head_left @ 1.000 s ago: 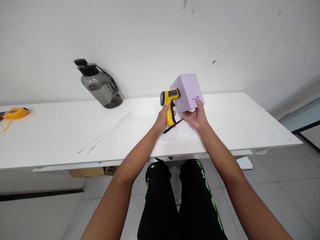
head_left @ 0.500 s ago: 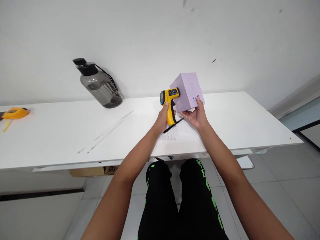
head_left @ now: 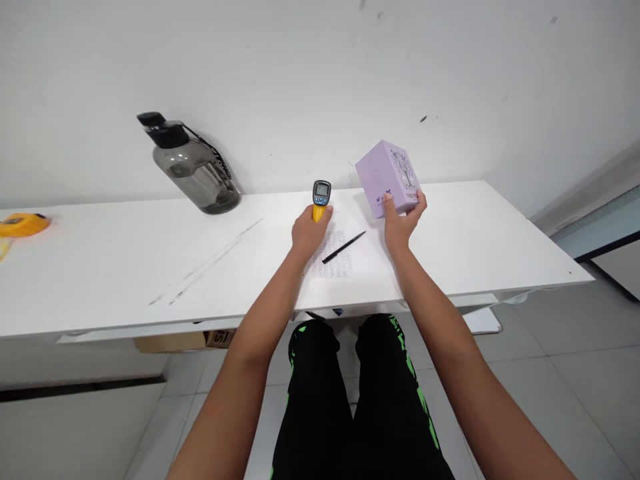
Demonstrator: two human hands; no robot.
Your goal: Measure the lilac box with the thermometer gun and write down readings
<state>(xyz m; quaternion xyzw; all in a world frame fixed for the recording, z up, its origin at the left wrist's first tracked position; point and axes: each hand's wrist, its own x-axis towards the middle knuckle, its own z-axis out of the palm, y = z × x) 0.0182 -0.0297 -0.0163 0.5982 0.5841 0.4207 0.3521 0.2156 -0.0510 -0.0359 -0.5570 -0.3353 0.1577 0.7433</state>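
My left hand [head_left: 309,232] is wrapped round the yellow grip of an infrared thermometer [head_left: 321,192], its small screen and blue buttons facing me. In my right hand [head_left: 400,223] a lilac box [head_left: 377,175] is held tilted above the table, with a patterned side and dark print showing. The thumb presses on its near face and the other fingers support the underside. Between my two hands, a black pen [head_left: 344,247] lies on a sheet of paper [head_left: 367,270] with handwriting. My left hand covers most of the thermometer's handle.
A grey see-through water bottle [head_left: 193,170] with a black cap stands at the table's back left. On the far left lies a yellow-orange tape measure [head_left: 23,225]. The white table [head_left: 110,267] meets the wall behind and has dark streaks on it.
The thermometer has turned from side-on to pointing away from me and is now apart from the box. My right hand has moved right and rotated the box, bringing its patterned side into view.
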